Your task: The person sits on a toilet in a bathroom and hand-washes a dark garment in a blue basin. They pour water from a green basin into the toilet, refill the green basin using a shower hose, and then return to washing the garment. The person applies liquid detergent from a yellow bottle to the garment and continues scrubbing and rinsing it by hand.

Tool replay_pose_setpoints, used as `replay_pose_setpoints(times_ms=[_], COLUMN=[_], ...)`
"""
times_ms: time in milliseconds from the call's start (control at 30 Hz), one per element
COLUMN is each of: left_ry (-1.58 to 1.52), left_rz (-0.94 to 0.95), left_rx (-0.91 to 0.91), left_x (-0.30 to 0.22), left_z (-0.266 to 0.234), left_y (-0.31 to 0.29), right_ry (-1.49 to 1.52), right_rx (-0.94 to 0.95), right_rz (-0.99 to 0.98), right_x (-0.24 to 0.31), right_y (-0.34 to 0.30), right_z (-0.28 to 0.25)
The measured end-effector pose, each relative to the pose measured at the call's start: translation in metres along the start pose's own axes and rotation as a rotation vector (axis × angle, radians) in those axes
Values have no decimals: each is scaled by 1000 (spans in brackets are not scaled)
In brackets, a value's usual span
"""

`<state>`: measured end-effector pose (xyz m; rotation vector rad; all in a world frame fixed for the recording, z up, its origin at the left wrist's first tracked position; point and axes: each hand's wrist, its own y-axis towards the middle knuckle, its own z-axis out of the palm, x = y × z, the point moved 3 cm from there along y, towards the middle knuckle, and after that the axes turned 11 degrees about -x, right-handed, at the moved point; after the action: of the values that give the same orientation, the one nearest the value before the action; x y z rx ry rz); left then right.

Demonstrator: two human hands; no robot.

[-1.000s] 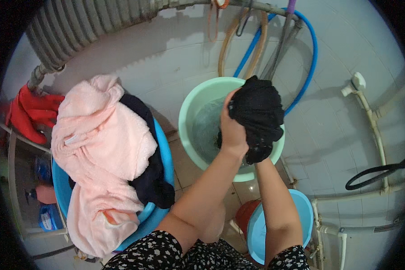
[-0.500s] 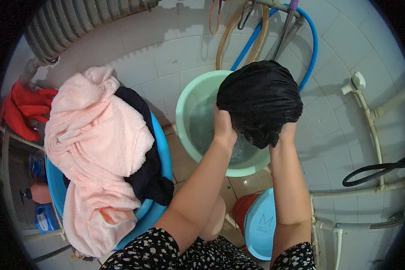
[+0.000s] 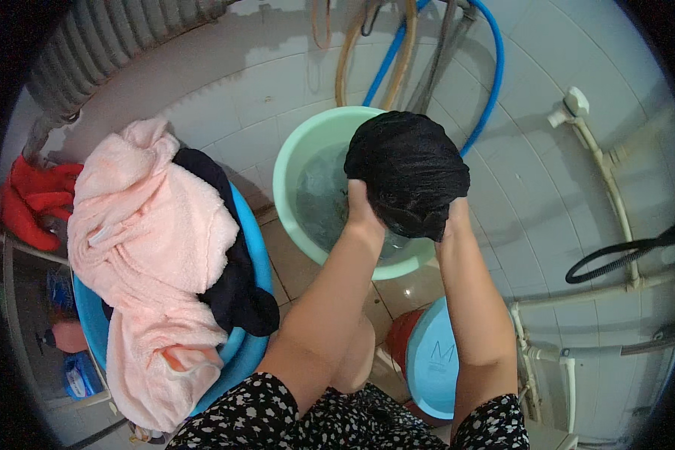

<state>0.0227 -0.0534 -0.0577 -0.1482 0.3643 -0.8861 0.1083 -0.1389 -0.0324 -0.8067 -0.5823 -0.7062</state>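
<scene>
Both of my hands hold a bunched-up black cloth [image 3: 409, 172], dark and wet-looking, over the right part of a pale green basin [image 3: 281, 187]. My left hand [image 3: 362, 210] grips its lower left side, and my right hand [image 3: 455, 219] its lower right side. Most of my fingers are hidden behind or under the bundle. Cloudy water [image 3: 319, 199] shows in the basin to the left of the cloth. Whether the underside of the bundle touches the water cannot be seen.
At the left, a blue tub [image 3: 255, 247] holds a pink towel [image 3: 157, 225] and dark clothing [image 3: 236, 296]. Red rubber gloves [image 3: 30, 202] lie on a rack beyond it. A red bucket with a light blue lid [image 3: 433, 367] stands near my right arm. Pipes [image 3: 607, 180] run along the tiled wall.
The black cloth is gathered into a slightly smaller, rounder bundle, its hanging lower end drawn up. My hands keep hold of it. The whole view has shifted a little.
</scene>
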Motion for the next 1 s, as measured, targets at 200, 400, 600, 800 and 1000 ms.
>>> replay_pose_setpoints(times_ms=[200, 400, 600, 800, 1000], left_ry=[125, 102, 335, 857, 1740], left_rz=[-119, -390, -683, -654, -304], left_rx=[57, 117, 46, 128, 334], left_x=[34, 118, 217, 268, 270], left_z=[44, 57, 2, -92, -126], left_y=[-45, -124, -177, -169, -145], right_ry=[-5, 70, -12, -303, -1262], right_rx=[-153, -427, -488, -687, -711], right_rz=[-19, -213, -285, -233, -580], right_x=[39, 82, 63, 26, 20], right_y=[-70, -169, -226, -243, -238], right_z=[-40, -129, -273, -382, -430])
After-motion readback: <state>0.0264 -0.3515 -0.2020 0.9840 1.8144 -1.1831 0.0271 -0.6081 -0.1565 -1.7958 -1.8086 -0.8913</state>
